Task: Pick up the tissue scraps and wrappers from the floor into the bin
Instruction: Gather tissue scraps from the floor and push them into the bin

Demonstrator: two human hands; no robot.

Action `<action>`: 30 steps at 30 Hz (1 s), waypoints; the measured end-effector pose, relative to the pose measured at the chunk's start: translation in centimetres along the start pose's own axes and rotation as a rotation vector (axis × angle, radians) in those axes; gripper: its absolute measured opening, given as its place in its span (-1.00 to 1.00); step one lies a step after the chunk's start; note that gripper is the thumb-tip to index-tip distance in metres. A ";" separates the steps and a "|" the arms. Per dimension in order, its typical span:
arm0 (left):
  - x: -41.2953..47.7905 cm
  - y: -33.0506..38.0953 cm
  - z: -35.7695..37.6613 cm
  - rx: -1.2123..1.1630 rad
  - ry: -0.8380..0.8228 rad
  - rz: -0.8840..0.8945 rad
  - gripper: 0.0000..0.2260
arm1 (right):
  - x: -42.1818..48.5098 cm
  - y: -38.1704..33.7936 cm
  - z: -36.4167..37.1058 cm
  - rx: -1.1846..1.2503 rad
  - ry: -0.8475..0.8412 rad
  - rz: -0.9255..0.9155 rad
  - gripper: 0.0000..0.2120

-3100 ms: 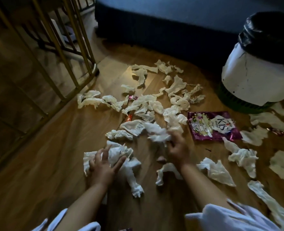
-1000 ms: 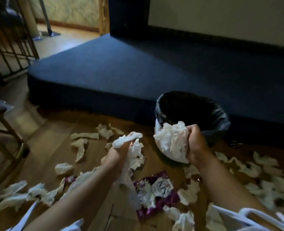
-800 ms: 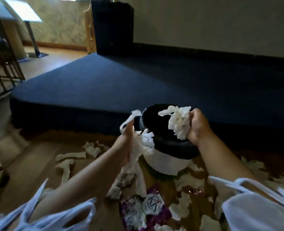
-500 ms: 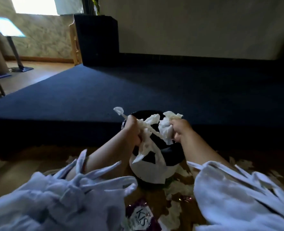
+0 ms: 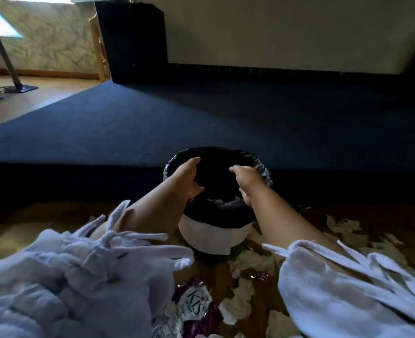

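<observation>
**Both hands hovering empty over the lined bin**

The bin (image 5: 213, 237) is standing on the wooden floor (image 5: 11, 230) against the edge of a dark blue carpeted platform (image 5: 201, 118), its white wall showing below a black liner (image 5: 226, 212) that is folding over the rim. A little white tissue (image 5: 216, 199) is lying inside, low in the dark opening.

The left hand (image 5: 189, 178) is reaching over the bin's left rim with its forefinger stretching towards the far side and its thumb pointing down and inward. The fingers are lying loose and spread, gripping nothing. The right hand (image 5: 246, 181) is hanging over the right side of the opening, one finger pointing left across the mouth and the others drooping downward, also slack and carrying nothing. The two hands are facing each other across the opening, apart from each other. Both forearms are sloping up from loose white sleeves (image 5: 79, 276) that are filling the lower corners of the view.

More tissue scraps (image 5: 248, 262) are lying on the floor just in front of the bin's base and off to its right. A purple KIS wrapper (image 5: 196, 311) is lying crumpled nearer the person, between the sleeves, with a small shiny sweet wrapper (image 5: 260, 276) near it. A tall black cabinet (image 5: 131, 40) is standing at the platform's back corner.
</observation>
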State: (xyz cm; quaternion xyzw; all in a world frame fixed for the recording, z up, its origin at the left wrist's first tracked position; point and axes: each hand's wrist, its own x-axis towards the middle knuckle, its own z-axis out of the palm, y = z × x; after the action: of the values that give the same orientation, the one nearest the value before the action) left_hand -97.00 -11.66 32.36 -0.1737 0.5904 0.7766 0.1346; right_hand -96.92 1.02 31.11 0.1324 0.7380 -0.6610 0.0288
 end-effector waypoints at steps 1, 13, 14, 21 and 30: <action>-0.2 -0.2 -0.5 0.008 -0.003 0.010 -0.55 | -0.4 0.4 0.1 -0.071 0.025 -0.063 -0.62; -12.2 -8.1 -14.2 0.384 0.043 0.146 -0.78 | -14.4 11.8 11.6 -0.078 -0.179 -0.453 -0.84; -12.6 -9.3 -16.4 0.395 0.100 0.143 -0.86 | -15.3 13.6 13.2 -0.073 -0.210 -0.422 -0.84; -18.4 -22.3 -31.7 0.659 0.285 0.171 -0.77 | -23.5 26.4 19.7 -0.360 -0.486 -0.422 -0.78; -24.8 -35.5 -40.1 1.031 0.448 0.100 -0.52 | -40.5 39.9 18.5 -0.973 -1.122 -0.806 -0.65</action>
State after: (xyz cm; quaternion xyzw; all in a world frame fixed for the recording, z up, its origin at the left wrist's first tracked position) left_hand -55.43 -40.92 2.35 -0.2178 0.9152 0.3371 0.0365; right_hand -51.03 -19.88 -0.96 -0.5158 0.8076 -0.1971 0.2069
